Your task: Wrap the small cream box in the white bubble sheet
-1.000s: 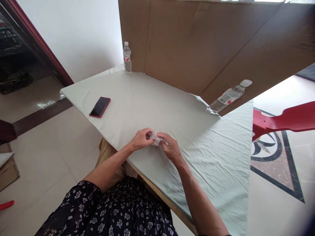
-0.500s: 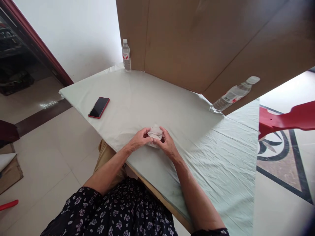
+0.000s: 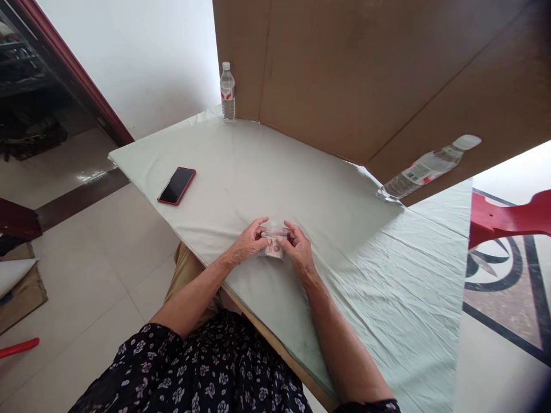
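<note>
Just above the pale green tablecloth [image 3: 224, 183], near the table's front edge, I hold a small clear plastic packet [image 3: 274, 248] with something whitish, marked in red print, inside. My left hand [image 3: 250, 242] grips its left side, thumb on the near face and fingers behind. On the right side, my right hand [image 3: 298, 248] pinches it the same way, with the thumb over its upper part. The packet's top edge looks crumpled and see-through. What lies inside is too small to make out.
A phone with a red edge [image 3: 177, 185] lies to the left. One water bottle [image 3: 228, 93] stands at the back, and another water bottle [image 3: 426, 170] is at the right, both against a tall brown cardboard panel [image 3: 318, 74]. Beyond the table's right side is a red chair [image 3: 512, 218].
The packet has turned in my hands, so its red-printed face now shows below my thumbs. My fingers have shifted along its upper edge. The view has swung slightly to the left.
</note>
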A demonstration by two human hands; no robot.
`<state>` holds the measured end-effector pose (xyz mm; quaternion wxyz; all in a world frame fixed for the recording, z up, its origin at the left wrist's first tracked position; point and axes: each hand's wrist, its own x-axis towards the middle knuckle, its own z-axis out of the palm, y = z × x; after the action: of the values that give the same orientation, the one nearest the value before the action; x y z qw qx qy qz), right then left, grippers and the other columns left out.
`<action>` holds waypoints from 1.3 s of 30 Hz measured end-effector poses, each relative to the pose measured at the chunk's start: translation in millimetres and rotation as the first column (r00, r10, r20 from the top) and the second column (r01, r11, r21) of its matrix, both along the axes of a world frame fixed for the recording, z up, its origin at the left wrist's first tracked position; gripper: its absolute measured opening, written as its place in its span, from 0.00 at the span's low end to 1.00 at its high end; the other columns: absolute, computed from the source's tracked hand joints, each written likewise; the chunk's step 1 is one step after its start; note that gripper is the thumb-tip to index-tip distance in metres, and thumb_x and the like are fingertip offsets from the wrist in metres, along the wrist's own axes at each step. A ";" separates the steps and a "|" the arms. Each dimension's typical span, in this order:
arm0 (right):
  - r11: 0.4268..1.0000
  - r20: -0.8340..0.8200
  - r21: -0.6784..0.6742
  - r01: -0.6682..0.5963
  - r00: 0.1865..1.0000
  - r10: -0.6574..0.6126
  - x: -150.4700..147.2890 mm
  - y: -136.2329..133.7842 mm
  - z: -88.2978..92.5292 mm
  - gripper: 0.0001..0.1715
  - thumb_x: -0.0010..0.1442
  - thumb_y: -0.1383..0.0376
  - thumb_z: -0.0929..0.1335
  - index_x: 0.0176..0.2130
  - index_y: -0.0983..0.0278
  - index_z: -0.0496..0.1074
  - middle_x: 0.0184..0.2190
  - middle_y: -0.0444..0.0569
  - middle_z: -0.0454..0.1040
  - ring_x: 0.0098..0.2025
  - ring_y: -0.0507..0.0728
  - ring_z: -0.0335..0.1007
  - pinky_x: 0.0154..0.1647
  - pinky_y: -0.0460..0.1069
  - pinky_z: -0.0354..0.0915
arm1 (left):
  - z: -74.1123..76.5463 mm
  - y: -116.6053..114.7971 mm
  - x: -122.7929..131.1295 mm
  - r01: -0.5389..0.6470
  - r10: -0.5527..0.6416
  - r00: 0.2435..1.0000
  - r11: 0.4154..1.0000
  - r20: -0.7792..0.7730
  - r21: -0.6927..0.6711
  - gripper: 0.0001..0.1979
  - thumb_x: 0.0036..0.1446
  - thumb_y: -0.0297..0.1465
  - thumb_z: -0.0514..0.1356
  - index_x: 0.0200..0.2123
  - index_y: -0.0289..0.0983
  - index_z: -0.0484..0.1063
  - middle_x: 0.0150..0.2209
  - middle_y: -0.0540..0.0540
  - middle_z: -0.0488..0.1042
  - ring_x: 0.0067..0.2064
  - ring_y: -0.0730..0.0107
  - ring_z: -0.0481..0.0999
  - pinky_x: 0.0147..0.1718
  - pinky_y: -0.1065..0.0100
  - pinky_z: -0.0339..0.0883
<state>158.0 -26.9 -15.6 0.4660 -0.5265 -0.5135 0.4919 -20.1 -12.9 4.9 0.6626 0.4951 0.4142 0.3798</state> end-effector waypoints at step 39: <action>0.791 0.537 0.591 -0.159 0.809 -0.239 11.2 -23.0 21.5 0.12 0.64 0.64 0.67 0.47 0.57 0.74 0.37 0.48 0.81 0.47 0.61 0.75 0.53 0.59 0.65 | 2.8 -3.2 2.7 0.012 0.036 0.973 0.978 -0.226 0.206 0.12 0.60 0.35 0.57 0.41 0.33 0.74 0.32 0.49 0.74 0.33 0.73 0.69 0.34 0.71 0.63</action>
<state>169.3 -49.9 5.9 0.4397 -0.4837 -0.7499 0.1017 -17.4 -16.1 7.7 0.5534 0.5990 0.4491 0.3651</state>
